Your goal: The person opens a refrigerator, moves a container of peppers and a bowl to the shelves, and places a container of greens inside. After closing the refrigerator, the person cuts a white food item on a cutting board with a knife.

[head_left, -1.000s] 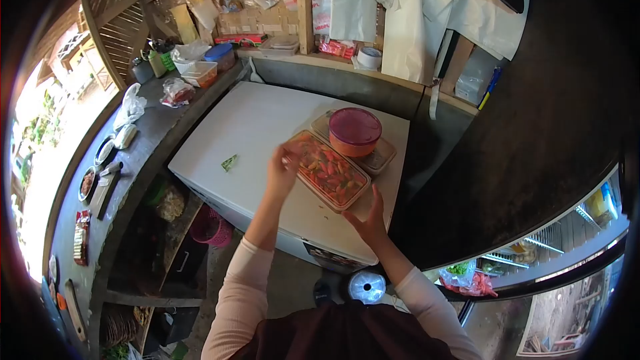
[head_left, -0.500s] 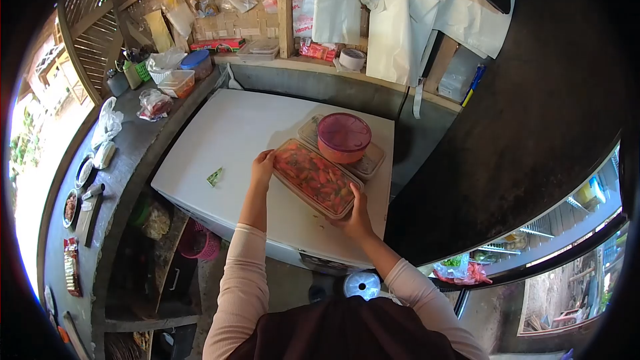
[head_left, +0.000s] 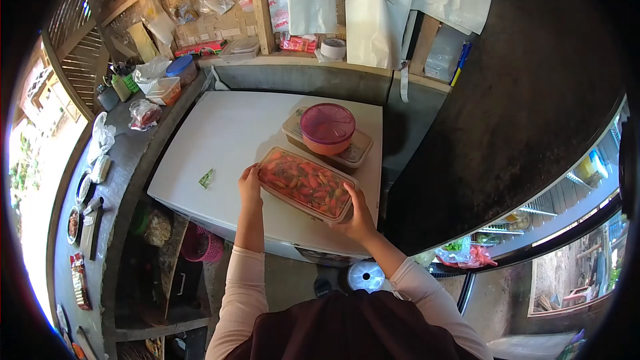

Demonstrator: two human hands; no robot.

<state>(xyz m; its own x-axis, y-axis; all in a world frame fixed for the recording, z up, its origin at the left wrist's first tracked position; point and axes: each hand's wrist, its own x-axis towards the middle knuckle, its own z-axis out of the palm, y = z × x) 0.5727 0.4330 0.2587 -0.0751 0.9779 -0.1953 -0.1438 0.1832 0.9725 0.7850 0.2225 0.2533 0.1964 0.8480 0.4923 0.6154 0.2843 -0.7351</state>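
A clear rectangular lidded container (head_left: pixel 306 183) full of red, orange and green chillies lies on the white chest freezer lid (head_left: pixel 227 133). My left hand (head_left: pixel 249 185) grips its left end and my right hand (head_left: pixel 359 216) grips its right front corner. Just behind it a round pink-lidded tub (head_left: pixel 327 128) stands on another flat lidded container (head_left: pixel 352 153).
A small green scrap (head_left: pixel 207 178) lies on the freezer lid to the left. A grey counter (head_left: pixel 120 160) at left carries bags, tubs and dishes. White plastic bags (head_left: pixel 373 7) hang on the back wall. A dark open fridge door (head_left: pixel 520 113) fills the right side.
My left hand came down from above the container onto its left end, and my right hand closed on its right corner. The container has shifted slightly toward me and left.
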